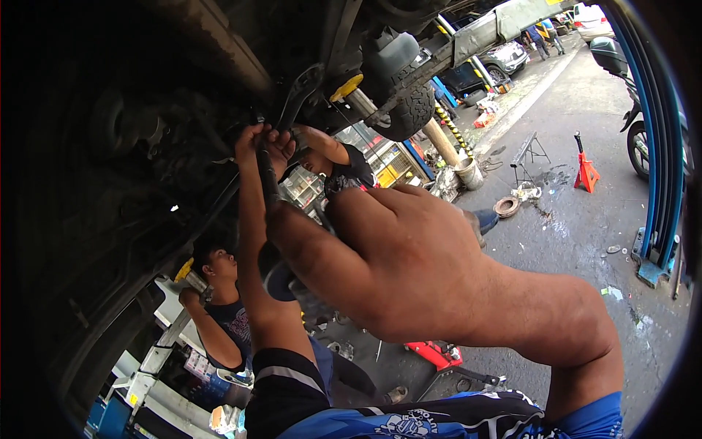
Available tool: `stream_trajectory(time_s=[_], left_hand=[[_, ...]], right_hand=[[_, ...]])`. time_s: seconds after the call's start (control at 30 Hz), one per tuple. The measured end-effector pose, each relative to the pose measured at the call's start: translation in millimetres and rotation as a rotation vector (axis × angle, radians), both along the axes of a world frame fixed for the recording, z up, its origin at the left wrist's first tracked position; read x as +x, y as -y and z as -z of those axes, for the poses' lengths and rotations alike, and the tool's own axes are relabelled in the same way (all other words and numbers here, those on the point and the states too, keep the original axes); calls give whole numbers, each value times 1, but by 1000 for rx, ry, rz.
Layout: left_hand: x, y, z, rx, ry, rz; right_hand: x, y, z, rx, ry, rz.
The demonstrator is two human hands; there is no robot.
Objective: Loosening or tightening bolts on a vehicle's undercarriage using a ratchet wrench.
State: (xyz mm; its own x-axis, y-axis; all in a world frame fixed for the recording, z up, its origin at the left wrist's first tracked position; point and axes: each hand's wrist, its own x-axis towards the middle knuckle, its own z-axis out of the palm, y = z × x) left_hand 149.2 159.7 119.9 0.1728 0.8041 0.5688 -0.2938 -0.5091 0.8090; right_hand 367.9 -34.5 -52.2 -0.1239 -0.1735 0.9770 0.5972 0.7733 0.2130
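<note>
Above me is the dark underside of a raised vehicle. A long dark bar, like a wrench handle, runs up toward it. My right hand, large in front, is closed around the bar's lower end. My left hand is raised and closed at its upper part, against the underside. The bar's working end is lost in shadow. Close by, a curved metal suspension arm hangs down. A co-worker's raised forearm reaches in just right of my left hand; where that hand ends is hard to tell.
Another person stands lower left, hand near a yellow-topped lift pad. A second lift pad is beside a tyre. On the floor are a red floor jack, a red jack stand and a bucket. A blue post rises right.
</note>
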Motion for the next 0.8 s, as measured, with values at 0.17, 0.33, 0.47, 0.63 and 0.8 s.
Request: stream_trajectory(time_s=[0.17,0.33,0.47,0.63,0.8], left_hand=[[-6,-10,-2,14,-44,23],[-3,-6,3,27,-95,15],[1,-3,-5,27,-88,-61],[-3,-1,-12,32,-95,-72],[-2,-6,-16,47,-103,-42]], right_hand=[[-3,-15,22,86,-48,-46],[2,-19,35,99,-25,-109],[1,-23,35,112,-57,-122],[-5,-21,25,62,-65,-150],[-9,-21,17,36,-64,-166]])
